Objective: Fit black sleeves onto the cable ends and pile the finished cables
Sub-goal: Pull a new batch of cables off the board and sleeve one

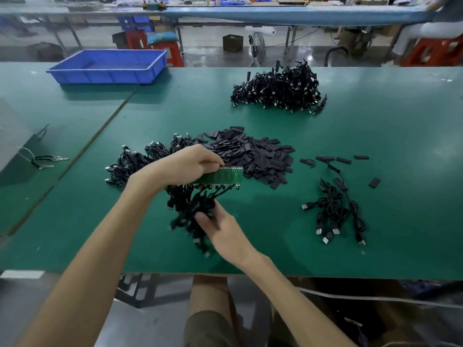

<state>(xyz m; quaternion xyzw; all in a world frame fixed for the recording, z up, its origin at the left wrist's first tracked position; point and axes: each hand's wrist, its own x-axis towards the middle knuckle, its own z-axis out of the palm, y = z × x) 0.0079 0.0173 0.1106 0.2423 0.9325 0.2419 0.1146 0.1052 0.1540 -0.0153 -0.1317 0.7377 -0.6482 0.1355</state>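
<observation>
Cable bundle [193,206] hangs under green circuit-board strip [225,175]. Left hand [185,164] pinches strip; right hand [220,229] grips bundle at 6 o'clock. Risk: tangled leads snag, tear off strip.

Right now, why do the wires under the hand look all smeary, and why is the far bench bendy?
Head view: the cables hanging from the green strip are smeared by motion blur around the right hand, while the pile of sleeves looks sharp; in the same head view, the wide lens bows the far bench edge.
</observation>
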